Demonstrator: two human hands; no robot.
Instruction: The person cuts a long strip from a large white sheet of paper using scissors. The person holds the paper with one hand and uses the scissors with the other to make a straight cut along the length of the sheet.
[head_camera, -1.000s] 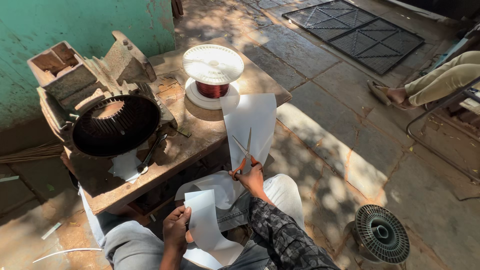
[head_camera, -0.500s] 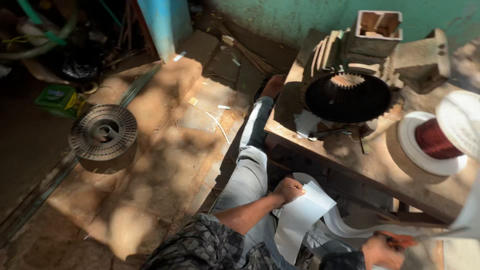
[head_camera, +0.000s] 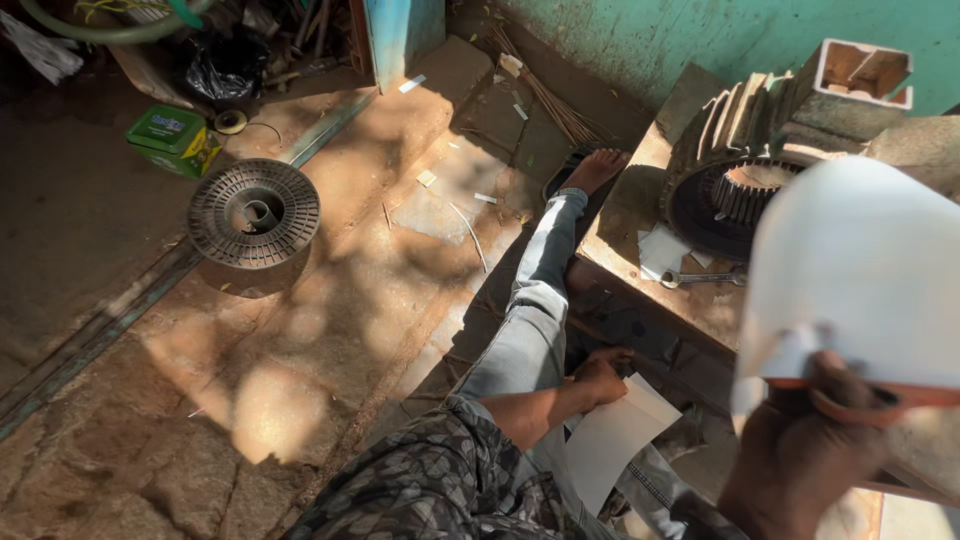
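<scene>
Gripping a white paper strip (head_camera: 620, 435), my left hand (head_camera: 603, 375) stayed closed while my right hand (head_camera: 800, 450) clasped orange-handled scissors (head_camera: 880, 397) against a white sheet (head_camera: 860, 270)

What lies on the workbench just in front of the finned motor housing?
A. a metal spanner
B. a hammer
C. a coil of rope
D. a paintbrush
A: a metal spanner lies flat on the workbench beside white paper scraps, just below the dark opening of the finned motor housing.

green labelled box (head_camera: 173, 139), floor, upper left
</scene>
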